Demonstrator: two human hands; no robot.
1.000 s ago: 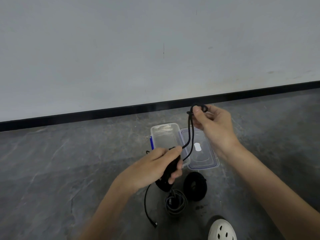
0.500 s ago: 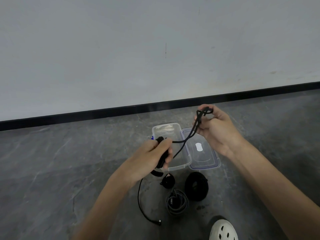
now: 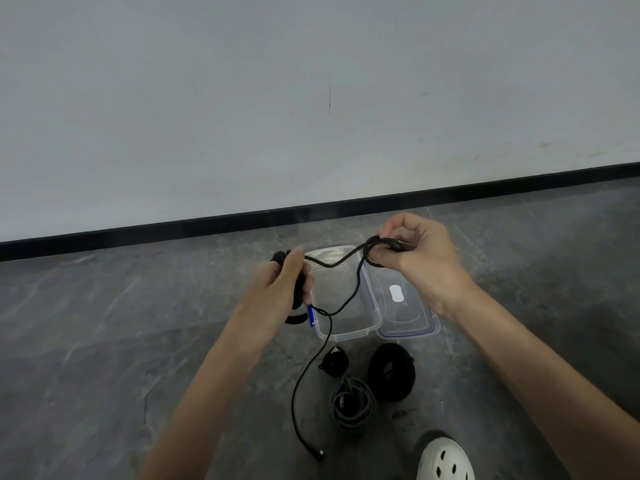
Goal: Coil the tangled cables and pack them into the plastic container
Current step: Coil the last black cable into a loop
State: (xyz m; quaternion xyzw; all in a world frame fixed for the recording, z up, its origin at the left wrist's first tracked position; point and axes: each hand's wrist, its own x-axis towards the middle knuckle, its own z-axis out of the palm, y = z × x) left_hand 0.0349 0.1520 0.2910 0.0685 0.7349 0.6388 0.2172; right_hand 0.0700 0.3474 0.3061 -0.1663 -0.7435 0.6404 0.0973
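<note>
Left grip [image 3: 277, 292]: curling around a wound bundle of the black cable [image 3: 333, 265], holding it above the floor [image 3: 138, 341]
Right grip [image 3: 419, 261]: pinching a loop of the same cable, a slack strand sagging between both grips
Cable tail: hanging down, its plug lying on the floor
Plastic container [image 3: 346, 336]: sitting open on the floor, lid [image 3: 405, 323] lying beside it
Near the container: small black coil [image 3: 334, 363], grey coil [image 3: 353, 405] and large black coil [image 3: 391, 372] lying on the floor

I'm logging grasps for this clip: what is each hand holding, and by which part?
One black cable: the left hand grips its wound bundle, and the right hand pinches a loop of the loose stretch.
</note>
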